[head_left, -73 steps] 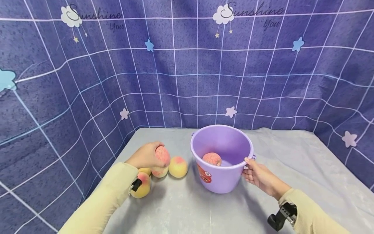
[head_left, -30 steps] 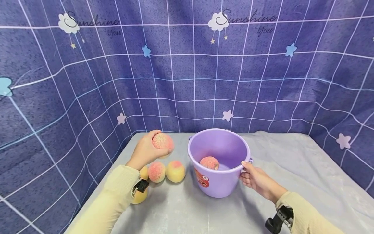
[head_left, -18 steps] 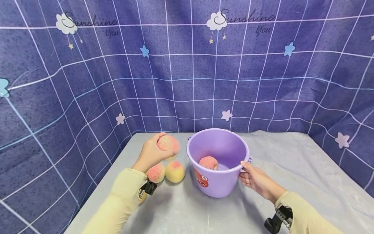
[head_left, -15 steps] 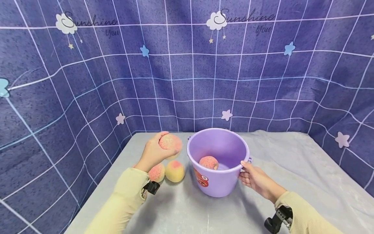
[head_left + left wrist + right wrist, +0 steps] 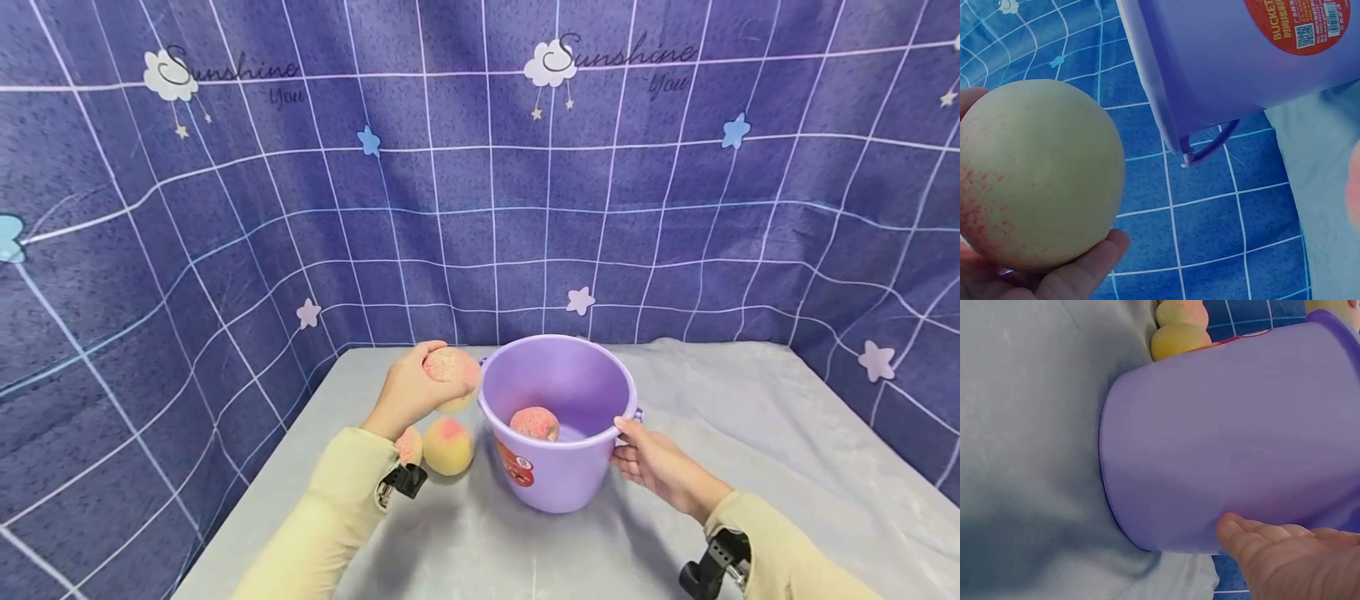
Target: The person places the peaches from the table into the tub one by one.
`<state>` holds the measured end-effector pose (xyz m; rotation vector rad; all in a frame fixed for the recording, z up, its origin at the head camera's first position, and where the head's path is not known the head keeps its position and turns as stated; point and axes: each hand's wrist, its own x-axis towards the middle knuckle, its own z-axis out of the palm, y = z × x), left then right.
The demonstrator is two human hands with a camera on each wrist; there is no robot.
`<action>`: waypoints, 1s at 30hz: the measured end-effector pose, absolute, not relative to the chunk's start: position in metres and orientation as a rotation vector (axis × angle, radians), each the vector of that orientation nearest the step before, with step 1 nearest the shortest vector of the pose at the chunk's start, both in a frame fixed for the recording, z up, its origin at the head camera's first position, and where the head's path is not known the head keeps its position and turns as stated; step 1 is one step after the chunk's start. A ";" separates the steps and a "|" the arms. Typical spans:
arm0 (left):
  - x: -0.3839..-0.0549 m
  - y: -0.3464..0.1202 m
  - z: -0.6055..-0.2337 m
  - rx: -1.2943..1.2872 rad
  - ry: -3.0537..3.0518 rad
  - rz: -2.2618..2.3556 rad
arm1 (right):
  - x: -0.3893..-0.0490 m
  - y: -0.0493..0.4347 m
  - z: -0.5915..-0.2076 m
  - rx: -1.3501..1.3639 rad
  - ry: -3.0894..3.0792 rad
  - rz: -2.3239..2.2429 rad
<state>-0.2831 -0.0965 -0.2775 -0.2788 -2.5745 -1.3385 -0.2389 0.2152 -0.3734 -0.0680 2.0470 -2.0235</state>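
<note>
While fingers (image 5: 969,97) grip peach (image 5: 456,368), purple bucket (image 5: 562,477) beside

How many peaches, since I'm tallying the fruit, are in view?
4: one peach in the left hand, one peach in the purple bucket, one peach on the gray cloth beside it, one peach partly behind the left sleeve, which may hide more.

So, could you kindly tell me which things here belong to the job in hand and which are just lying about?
Seemingly in the job:
held peach, in the left hand
purple bucket, gripped by the right hand
pink peach inside the bucket
probably the nearby peach and partly hidden peach

Only surroundings:
grey cloth underneath
blue grid backdrop
</note>
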 end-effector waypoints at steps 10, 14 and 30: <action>-0.287 -0.090 -0.276 -0.287 -2.622 -1.348 | -0.242 0.223 -0.378 -0.089 2.033 -2.019; -0.286 -0.087 -0.273 -0.293 -2.639 -1.346 | -0.249 0.228 -0.386 -0.163 2.013 -2.003; -0.288 -0.066 -0.264 -0.363 -2.678 -1.301 | -0.240 0.216 -0.373 -0.060 2.027 -2.030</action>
